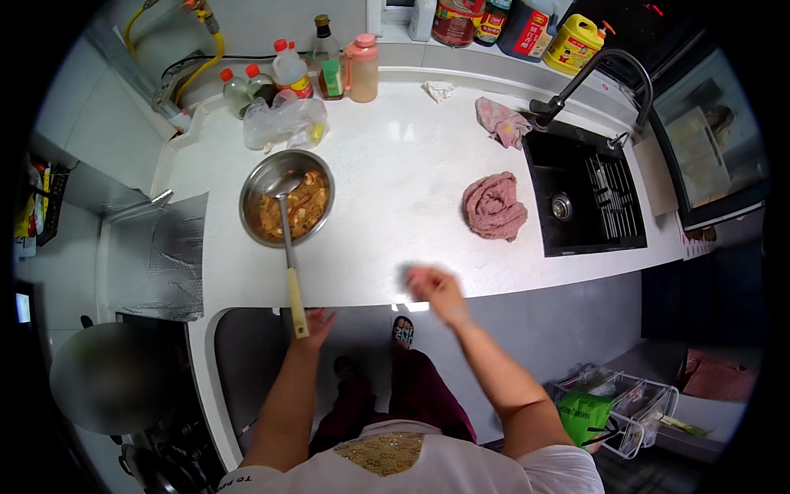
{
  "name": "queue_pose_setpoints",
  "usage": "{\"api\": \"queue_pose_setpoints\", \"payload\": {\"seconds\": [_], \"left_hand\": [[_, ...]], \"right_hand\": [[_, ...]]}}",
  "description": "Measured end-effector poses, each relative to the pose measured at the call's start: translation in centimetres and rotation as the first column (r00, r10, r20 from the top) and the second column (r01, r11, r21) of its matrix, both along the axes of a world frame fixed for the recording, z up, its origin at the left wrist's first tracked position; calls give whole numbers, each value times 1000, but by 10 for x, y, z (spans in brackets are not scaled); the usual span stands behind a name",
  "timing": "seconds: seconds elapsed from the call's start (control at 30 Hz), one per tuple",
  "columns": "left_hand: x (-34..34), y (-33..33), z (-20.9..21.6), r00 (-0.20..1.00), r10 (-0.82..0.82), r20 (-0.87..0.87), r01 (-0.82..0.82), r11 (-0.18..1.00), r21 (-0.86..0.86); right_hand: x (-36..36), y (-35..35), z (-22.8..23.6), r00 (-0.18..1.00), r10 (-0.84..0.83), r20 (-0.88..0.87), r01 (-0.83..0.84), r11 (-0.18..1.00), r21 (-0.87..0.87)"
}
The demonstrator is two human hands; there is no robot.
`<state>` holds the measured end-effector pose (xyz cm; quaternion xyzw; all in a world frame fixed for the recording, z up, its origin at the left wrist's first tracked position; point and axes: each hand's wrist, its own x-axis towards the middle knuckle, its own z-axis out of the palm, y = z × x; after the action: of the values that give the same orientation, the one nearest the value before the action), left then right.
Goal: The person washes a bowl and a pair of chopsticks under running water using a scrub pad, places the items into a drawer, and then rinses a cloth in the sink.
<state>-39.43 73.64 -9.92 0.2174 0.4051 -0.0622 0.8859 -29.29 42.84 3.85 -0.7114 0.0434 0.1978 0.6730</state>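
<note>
My left hand (319, 323) is just below the counter's front edge, fingers partly spread. The pale yellow handle of a ladle (296, 292) sticks out over the edge and crosses in front of that hand; no grip on it shows. The ladle's steel head rests in a metal bowl (247, 202) of brown, saucy food (304, 210). My right hand (440, 292) is raised over the front edge, right of the bowl. Its fingers look bent but are smeared by motion, so whether anything is in them is unclear. A crumpled pink cloth (494, 207) lies beyond it.
A plastic bag (284, 121) and several bottles (327, 62) stand behind the bowl. At the right are a black sink (535, 222), a dark faucet (576, 78) and a second pink cloth (502, 121). A white wire rack (671, 403) with bags stands at the lower right.
</note>
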Motion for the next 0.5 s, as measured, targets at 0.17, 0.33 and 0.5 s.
{"api": "queue_pose_setpoints", "payload": {"seconds": [0.17,0.33,0.5], "left_hand": [[3,-82,110,889,-375,-264,446,839,311],[50,-151,159,756,-650,80,219,366,904],[147,-166,181,819,-572,-48,-158,-306,939]], "right_hand": [[109,-92,54,755,185,629,524,405,-749],[100,-70,-39,750,462,474,264,448,-854],[92,-7,-5,525,633,570,63,638,-767]]}}
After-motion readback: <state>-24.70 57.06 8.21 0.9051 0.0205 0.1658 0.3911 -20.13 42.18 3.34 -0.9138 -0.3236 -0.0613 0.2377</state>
